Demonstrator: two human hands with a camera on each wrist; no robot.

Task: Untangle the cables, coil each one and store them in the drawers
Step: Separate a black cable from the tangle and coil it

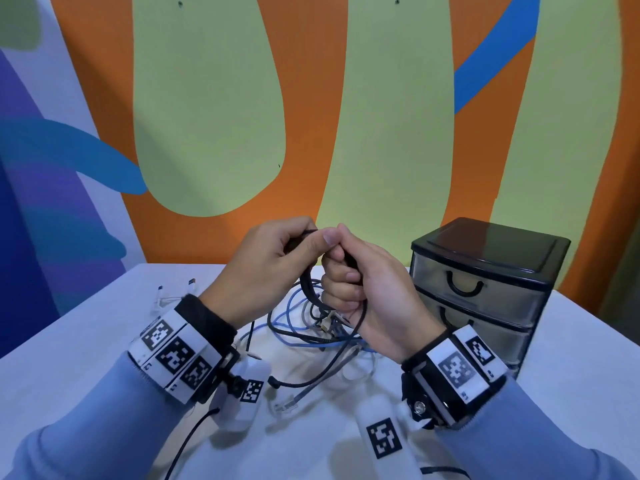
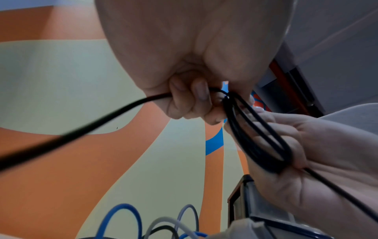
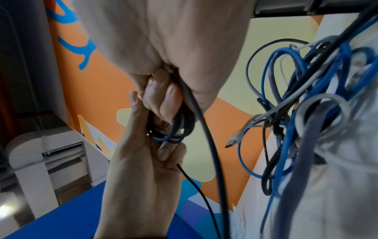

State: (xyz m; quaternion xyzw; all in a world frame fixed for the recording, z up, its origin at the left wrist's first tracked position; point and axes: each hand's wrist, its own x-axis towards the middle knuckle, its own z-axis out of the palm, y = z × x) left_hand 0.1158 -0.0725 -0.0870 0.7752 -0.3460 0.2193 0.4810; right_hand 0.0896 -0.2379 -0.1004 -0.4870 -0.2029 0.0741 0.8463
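Both hands are raised above the table and meet on a black cable (image 1: 306, 285) that is partly wound into small loops. My left hand (image 1: 277, 258) pinches the strand with curled fingers (image 2: 190, 100). My right hand (image 1: 367, 289) grips the looped coil (image 2: 263, 140), its fingers (image 3: 161, 100) curled through the loops (image 3: 174, 129). One loose black end trails down toward the tangle of blue, grey, black and white cables (image 1: 311, 330) on the white table (image 1: 86, 358). A black drawer unit (image 1: 485, 292) with translucent drawers, all closed, stands on the right.
A thin white cable (image 1: 166, 299) with small plugs lies at the table's far left. A clear network plug (image 1: 285, 407) lies near the front. A painted orange and green wall rises right behind the table.
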